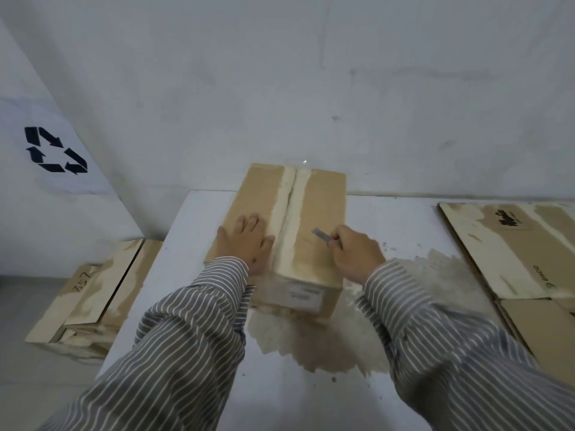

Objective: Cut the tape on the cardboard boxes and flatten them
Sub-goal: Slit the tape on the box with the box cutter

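The sealed cardboard box (280, 231) stands on the worktop (311, 399), uncut. Left hand (245, 241) presses it, fingers spread; right hand (354, 250) fingers pinch the knife blade (320, 235). Flattened cardboard (513, 250) lies right of them

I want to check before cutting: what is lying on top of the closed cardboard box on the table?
The left hand presses flat on the box; the right hand holds a blade above it. Its contents are hidden.
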### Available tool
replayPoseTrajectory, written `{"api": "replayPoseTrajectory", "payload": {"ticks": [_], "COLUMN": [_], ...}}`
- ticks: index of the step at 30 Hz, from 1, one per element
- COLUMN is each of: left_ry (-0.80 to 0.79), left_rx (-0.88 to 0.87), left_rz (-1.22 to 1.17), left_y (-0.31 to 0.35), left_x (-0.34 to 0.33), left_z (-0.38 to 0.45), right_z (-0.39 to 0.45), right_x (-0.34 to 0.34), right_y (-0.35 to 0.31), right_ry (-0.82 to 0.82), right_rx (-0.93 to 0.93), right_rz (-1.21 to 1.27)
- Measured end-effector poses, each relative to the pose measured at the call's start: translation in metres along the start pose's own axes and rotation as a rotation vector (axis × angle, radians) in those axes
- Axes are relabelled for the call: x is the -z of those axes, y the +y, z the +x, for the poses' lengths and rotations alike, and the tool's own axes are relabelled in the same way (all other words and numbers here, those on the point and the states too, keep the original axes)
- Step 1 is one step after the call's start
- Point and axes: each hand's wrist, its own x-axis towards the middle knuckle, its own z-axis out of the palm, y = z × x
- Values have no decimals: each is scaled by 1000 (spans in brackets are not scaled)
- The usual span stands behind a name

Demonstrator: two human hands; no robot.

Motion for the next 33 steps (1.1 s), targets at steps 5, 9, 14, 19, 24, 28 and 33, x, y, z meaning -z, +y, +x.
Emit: {"api": "replayPoseTrajectory", "payload": {"ticks": [5, 9, 14, 19, 24, 28, 33], "left_ry": [7, -26, -5, -27, 98, 21, -45], "left_rx": [63, 118, 18, -234, -194, -218, -194], "left_rz": [-32, 17, 112, 111, 115, 83, 81], "left_y": [16, 46, 27, -42, -34, 38, 80], "left_x": [5, 0, -10, 9, 19, 17, 2], "left_z": [9, 7, 15, 32, 55, 75, 85], "right_z": [7, 47, 91, 113, 121, 121, 119], "right_x": [5, 18, 23, 21, 22, 34, 31], "right_y": [2, 14, 16, 23, 32, 34, 34], "right_ry": [13, 176, 190, 112, 76, -113, 30], "right_rx": [-92, -132, -135, -145, -213, -285, -259], "right_rz": [413, 289, 120, 181, 280, 469, 363]}}
